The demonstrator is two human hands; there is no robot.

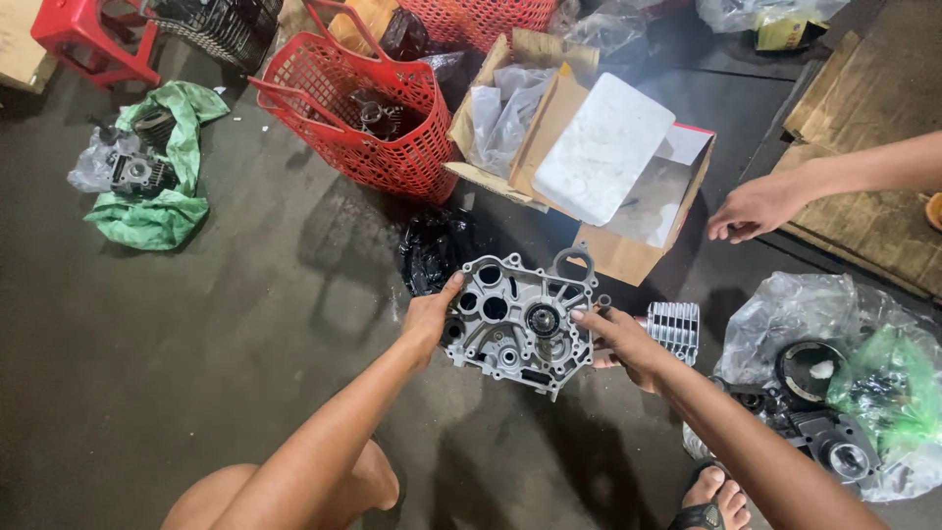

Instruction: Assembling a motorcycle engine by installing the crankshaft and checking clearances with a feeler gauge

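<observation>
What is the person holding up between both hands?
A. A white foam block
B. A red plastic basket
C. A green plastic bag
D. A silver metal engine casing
D: the left hand and right hand each hold a side of the silver metal engine casing, above the floor.

Left hand and right hand, both outstretched, fingers curled.

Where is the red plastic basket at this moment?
In the head view the red basket stands on the floor at upper centre-left, beside the open cardboard box to its right, beyond the metal engine case held by both hands.
</observation>
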